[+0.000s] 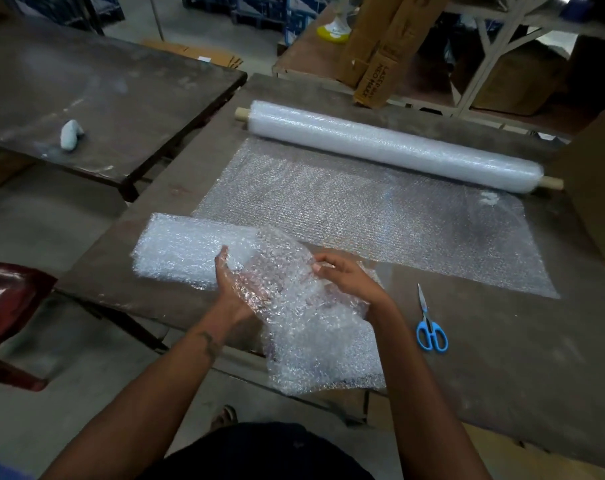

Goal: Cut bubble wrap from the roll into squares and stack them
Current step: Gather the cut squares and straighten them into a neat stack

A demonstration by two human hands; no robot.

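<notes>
**Warehouse bench: both hands on cut sheet**

Brown tabletop (502, 358) carries it all. We see left hand (233, 289) gripping a cut bubble wrap sheet (311, 327) that overhangs the near edge; right hand (342, 275) pinches its top. Stack (186, 251) sits near the left edge, roll (391, 147) along the far edge, scissors (430, 327) right of the hands, bare tabletop beyond them.
</notes>
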